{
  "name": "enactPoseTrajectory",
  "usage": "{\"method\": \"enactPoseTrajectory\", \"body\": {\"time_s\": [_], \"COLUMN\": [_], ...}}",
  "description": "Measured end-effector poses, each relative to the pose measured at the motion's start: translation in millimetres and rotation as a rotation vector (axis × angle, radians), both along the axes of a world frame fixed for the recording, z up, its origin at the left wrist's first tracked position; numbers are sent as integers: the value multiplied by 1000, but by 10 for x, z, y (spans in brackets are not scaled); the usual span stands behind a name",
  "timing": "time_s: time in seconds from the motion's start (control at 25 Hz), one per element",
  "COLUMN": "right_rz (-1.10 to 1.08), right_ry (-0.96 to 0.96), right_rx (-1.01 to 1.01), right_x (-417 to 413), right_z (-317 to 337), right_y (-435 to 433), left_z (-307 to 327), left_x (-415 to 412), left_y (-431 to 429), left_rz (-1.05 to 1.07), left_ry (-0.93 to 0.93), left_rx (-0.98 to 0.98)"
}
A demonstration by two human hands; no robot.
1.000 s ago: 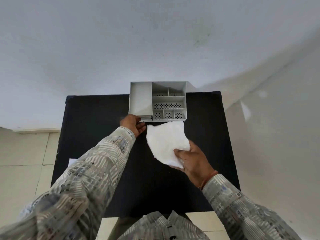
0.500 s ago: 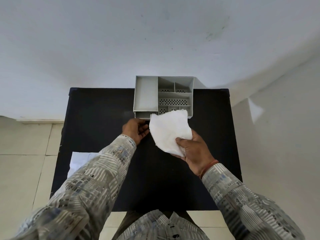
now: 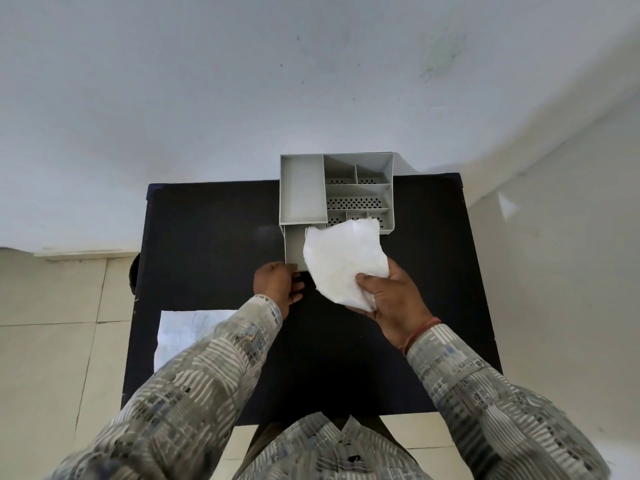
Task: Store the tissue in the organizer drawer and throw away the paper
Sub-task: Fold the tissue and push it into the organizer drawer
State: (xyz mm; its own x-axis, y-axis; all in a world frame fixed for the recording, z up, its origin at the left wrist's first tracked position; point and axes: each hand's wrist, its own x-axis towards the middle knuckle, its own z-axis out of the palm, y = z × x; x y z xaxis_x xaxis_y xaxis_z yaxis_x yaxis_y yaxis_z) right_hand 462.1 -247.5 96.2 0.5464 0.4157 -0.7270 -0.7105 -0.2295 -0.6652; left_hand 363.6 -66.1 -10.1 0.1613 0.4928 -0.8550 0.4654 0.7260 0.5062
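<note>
White tissue (image 3: 344,259) soft, light, crumples; right hand (image 3: 389,294) pinches 6 o'clock corner. Left hand (image 3: 277,284) grips drawer (image 3: 295,245) front.

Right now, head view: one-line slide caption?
Left hand holds the organizer drawer open while right hand brings the tissue over it.

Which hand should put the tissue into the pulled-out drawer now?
The right hand, I would say. It already grips the tissue just above the open drawer, while the left hand is at the drawer's front edge.
</note>
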Motion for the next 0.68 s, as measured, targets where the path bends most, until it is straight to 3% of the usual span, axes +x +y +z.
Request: {"method": "enactPoseTrajectory", "body": {"time_s": [0.68], "right_rz": [-17], "right_ry": [52], "right_rx": [-59], "right_x": [-229], "right_z": [-140], "right_y": [149], "left_z": [26], "left_x": [-374], "left_y": [-90], "left_rz": [-71], "left_ry": [-80], "left_rx": [4]}}
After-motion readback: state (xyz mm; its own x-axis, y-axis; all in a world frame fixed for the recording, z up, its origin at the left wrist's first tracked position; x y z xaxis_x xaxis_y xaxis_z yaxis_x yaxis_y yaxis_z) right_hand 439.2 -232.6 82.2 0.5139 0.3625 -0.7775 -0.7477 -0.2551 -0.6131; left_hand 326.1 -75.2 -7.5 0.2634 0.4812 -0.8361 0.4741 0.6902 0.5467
